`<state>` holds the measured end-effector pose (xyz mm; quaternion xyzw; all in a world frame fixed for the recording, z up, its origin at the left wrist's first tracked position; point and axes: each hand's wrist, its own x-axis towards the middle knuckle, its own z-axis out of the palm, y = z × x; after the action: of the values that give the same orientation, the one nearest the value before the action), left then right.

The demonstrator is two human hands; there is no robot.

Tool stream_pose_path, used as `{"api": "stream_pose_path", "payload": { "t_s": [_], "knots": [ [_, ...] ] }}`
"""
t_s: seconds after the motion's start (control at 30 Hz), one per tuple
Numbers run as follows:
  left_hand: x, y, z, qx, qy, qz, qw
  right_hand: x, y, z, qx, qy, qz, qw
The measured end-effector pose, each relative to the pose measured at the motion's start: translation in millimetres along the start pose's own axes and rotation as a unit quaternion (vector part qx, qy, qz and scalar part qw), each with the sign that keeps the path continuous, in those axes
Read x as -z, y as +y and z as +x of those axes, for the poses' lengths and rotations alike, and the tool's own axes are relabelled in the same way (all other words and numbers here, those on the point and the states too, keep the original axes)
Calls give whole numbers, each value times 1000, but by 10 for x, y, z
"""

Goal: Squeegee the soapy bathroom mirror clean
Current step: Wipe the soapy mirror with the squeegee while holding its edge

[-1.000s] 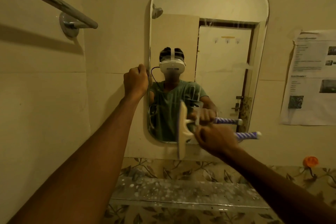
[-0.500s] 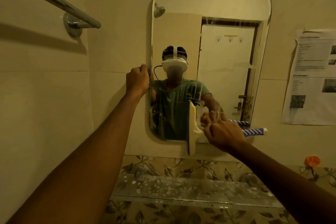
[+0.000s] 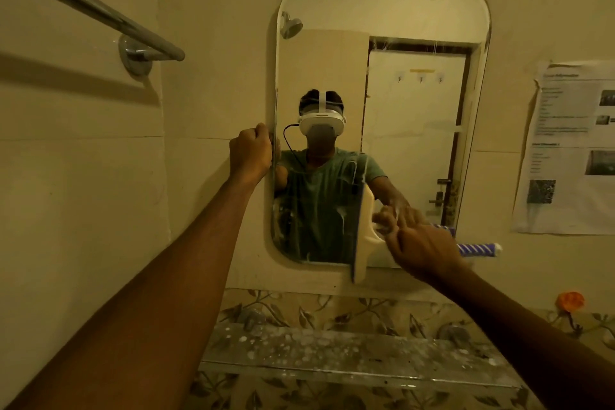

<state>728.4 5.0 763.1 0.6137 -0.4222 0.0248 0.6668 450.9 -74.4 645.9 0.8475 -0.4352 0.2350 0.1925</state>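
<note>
Two grips: left fingers [image 3: 261,136] round mirror [image 3: 382,10] edge, right fingers [image 3: 396,232] round squeegee [image 3: 362,236]; spattered shelf [image 3: 332,351] below.

Green T-shirt [image 3: 321,206], white headset [image 3: 321,123] — black cable [image 3: 288,143]

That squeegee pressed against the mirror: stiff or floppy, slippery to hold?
Probably stiff: the squeegee shows a straight upright blade against the mirror. Likely light, since the right hand alone holds it. Its handle may be slippery, given soapy streaks on the glass.
</note>
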Motion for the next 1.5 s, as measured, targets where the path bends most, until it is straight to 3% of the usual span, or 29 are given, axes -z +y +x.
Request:
{"api": "stream_pose_path", "payload": {
  "t_s": [0.13, 0.23, 0.43, 0.57, 0.73, 0.87, 1.0, 1.27, 1.37, 1.5],
  "knots": [
    [29, 5, -12, 13, -17, -14, 1000, 115, 7, -118, -11, 4, -12, 1000],
    [119, 39, 35, 34, -63, -33, 997, 310, -221, -124, -59, 49, 149, 986],
    [313, 220, 156, 17, -89, -32, 995, 789, -486, -68, -87, 70, 449, 887],
    [306, 416, 365, -17, -86, -57, 995, 1170, -648, 155, -73, 127, 549, 823],
    [240, 625, 489, -45, -79, -46, 995, 1548, -802, 727, -73, 201, 529, 821],
    [197, 596, 553, -40, -89, -28, 995, 1686, -781, 1145, -91, 254, 381, 884],
    [127, 600, 534, -67, -76, -13, 995, 1612, -767, 1051, -89, 228, 302, 921],
    [-6, 574, 614, -124, -22, 84, 988, 148, -955, 46, -144, 177, 315, 921],
    [31, 634, 747, -107, -29, 110, 988, 317, -995, 26, -152, 183, 315, 919],
    [91, 797, 901, -102, -14, 90, 991, 1068, -768, 548, -143, 258, 356, 887]
  ]
}}
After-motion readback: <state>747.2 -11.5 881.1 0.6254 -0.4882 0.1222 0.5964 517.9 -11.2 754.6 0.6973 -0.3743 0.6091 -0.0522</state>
